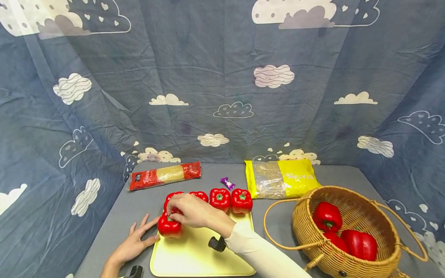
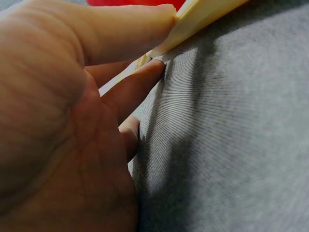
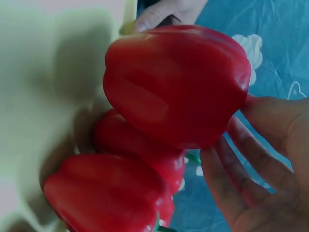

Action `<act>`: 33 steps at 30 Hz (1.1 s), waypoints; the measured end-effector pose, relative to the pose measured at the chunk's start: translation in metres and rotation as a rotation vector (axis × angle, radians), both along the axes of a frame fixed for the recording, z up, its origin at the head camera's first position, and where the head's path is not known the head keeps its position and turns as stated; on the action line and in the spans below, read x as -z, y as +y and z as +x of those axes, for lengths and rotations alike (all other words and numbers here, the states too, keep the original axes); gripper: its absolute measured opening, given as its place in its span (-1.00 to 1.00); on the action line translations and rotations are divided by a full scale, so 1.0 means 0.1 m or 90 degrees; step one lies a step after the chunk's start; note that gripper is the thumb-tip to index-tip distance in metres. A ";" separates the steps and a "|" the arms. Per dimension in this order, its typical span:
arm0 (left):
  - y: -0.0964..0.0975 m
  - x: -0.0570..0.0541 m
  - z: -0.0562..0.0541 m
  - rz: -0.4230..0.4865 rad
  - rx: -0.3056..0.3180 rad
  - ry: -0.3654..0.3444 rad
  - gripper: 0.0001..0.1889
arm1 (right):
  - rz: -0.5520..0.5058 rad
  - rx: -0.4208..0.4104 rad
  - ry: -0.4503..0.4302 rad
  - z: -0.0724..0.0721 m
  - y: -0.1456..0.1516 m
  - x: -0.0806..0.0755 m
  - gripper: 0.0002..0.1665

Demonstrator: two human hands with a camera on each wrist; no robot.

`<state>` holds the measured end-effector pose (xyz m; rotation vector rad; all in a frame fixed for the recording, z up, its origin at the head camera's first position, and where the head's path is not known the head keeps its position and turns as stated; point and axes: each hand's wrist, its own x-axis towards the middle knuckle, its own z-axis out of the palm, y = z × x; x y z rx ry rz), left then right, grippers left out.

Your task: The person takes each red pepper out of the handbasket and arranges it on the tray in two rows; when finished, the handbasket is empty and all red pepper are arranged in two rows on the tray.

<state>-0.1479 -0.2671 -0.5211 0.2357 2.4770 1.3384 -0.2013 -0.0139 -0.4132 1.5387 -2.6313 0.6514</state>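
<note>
A red bell pepper [image 1: 170, 228] is at the left side of the pale yellow tray [image 1: 201, 262]. My right hand [image 1: 194, 210] holds it by its stem end, fingertips and thumb on the top; in the right wrist view this bell pepper [image 3: 176, 87] appears above other peppers on the tray. Several more red bell peppers [image 1: 220, 199] stand along the tray's far edge, some partly behind the right hand. My left hand [image 1: 133, 241] lies at the tray's left edge, fingers spread. Its thumb touches the rim [image 2: 193, 21] in the left wrist view.
A wicker basket [image 1: 347, 258] with three red bell peppers [image 1: 359, 244] stands at the right, its handle loop reaching toward the tray. Along the back lie a red noodle pack [image 1: 165, 175], a purple-wrapped candy [image 1: 227, 183] and a yellow bag [image 1: 300, 177].
</note>
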 end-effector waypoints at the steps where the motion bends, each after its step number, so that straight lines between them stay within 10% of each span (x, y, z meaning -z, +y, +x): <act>1: 0.00 0.01 0.00 0.002 0.000 0.006 -0.30 | 0.003 0.005 0.005 0.01 -0.01 0.01 -0.98; 33: -0.01 0.00 0.01 0.022 0.009 0.012 -0.32 | 0.020 0.041 0.096 0.12 -0.12 0.21 -0.95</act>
